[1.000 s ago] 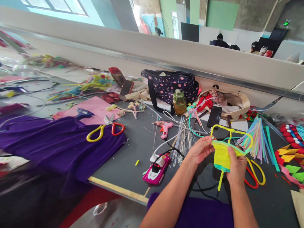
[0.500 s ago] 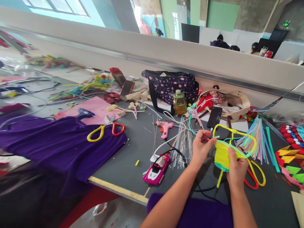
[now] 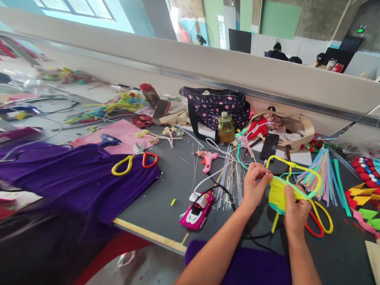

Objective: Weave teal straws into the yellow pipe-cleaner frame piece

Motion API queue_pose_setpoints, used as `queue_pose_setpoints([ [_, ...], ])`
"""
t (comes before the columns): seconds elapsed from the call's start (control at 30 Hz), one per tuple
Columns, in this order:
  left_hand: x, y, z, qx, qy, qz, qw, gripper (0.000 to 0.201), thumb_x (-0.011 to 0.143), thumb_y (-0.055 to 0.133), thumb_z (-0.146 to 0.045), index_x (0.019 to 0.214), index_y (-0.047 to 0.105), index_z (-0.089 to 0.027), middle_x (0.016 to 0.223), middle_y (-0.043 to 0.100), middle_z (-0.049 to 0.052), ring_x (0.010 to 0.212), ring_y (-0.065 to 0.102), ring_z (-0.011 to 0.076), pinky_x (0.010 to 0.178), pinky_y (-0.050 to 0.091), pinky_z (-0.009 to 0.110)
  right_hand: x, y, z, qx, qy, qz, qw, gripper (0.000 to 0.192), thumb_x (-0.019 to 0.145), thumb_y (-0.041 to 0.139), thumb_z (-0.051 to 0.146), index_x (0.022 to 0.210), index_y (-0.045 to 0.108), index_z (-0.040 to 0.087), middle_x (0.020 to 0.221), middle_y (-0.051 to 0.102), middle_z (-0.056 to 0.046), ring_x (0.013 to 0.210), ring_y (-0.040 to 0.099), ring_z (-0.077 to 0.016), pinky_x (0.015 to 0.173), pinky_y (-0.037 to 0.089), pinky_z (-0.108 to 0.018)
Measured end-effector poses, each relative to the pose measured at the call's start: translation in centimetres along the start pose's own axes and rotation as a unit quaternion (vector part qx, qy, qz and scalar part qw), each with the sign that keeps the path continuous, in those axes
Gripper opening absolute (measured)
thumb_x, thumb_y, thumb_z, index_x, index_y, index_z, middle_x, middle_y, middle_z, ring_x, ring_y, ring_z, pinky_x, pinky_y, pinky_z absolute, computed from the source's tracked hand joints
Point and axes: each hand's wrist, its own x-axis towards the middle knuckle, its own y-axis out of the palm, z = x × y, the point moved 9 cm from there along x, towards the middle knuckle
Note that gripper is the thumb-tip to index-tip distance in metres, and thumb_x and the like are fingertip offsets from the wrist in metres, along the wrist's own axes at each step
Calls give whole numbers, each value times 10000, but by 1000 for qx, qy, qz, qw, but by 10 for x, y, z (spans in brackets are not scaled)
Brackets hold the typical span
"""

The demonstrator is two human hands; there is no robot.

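A yellow pipe-cleaner piece (image 3: pixel 277 194), closely wound into a panel, is held up above the dark table. Its yellow loop stands at the top, and a twisted yellow stem hangs below a turquoise lower edge. My right hand (image 3: pixel 297 211) grips the panel's right side, thumb in front. At the upper left corner, my left hand (image 3: pixel 255 182) pinches the end of a mint-green pipe cleaner (image 3: pixel 283 181) running along the panel's top edge. Partly hidden behind my right hand lie scissors with red and yellow handles (image 3: pixel 326 217).
Left of my arms are a magenta car-shaped power strip (image 3: pixel 197 213), a pink glue gun (image 3: pixel 208 158) and loose wires (image 3: pixel 230 182). Pastel pipe cleaners (image 3: pixel 319 170) lie to the right. Behind stand a bottle (image 3: pixel 226 128), a phone (image 3: pixel 269 146) and a patterned bag (image 3: pixel 213 107). More scissors (image 3: pixel 135 160) rest on purple cloth (image 3: pixel 127 190).
My left fingers have closed in on the green pipe cleaner's end, which stuck out past them before and is now mostly covered. My right hand keeps its hold; the view has shifted slightly.
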Motion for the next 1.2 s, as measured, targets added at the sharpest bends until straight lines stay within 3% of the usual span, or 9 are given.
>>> queue_pose_setpoints([
  [0.23,-1,-1,25,-166,-118,-30,979,187,716,730,-318,709,616,-170,785,572,10,639,514,107,613,447,249,1,-3,0,-3,-13,-16,1000,312,756,663,467,730,633,157,654,596,-2,591,525,-139,579,458,-261],
  [0.57,-8,0,48,-228,-251,-56,939,269,607,814,-337,693,655,-138,712,647,24,624,572,107,609,499,239,-1,-3,8,-12,-28,-21,999,304,748,674,447,729,639,146,669,617,-19,616,556,-146,579,482,-252],
  [0.7,-11,7,53,-280,-293,-33,914,300,592,830,-346,692,647,-130,699,660,32,614,595,104,604,505,229,-3,-4,-8,70,51,-47,995,317,698,726,440,772,646,143,679,643,-23,596,596,-164,562,510,-277],
  [0.87,-16,18,60,-352,-338,1,873,333,552,860,-327,672,616,-135,638,628,-3,553,573,73,578,491,193,-8,2,-28,166,184,-65,967,349,653,775,418,799,649,127,713,693,-59,636,673,-234,581,550,-339],
  [1.03,-22,28,65,-423,-378,23,823,330,535,874,-250,696,608,-138,699,648,1,636,612,88,607,501,185,-8,8,-30,189,218,-45,956,335,636,780,414,774,648,138,697,700,-48,583,667,-210,558,542,-315],
  [1.2,-26,39,56,-467,-399,79,785,349,528,878,-240,728,610,-140,658,594,-38,575,561,59,562,475,169,-9,13,-27,175,207,1,963,329,676,743,441,784,626,154,673,686,-32,558,650,-202,539,528,-313],
])
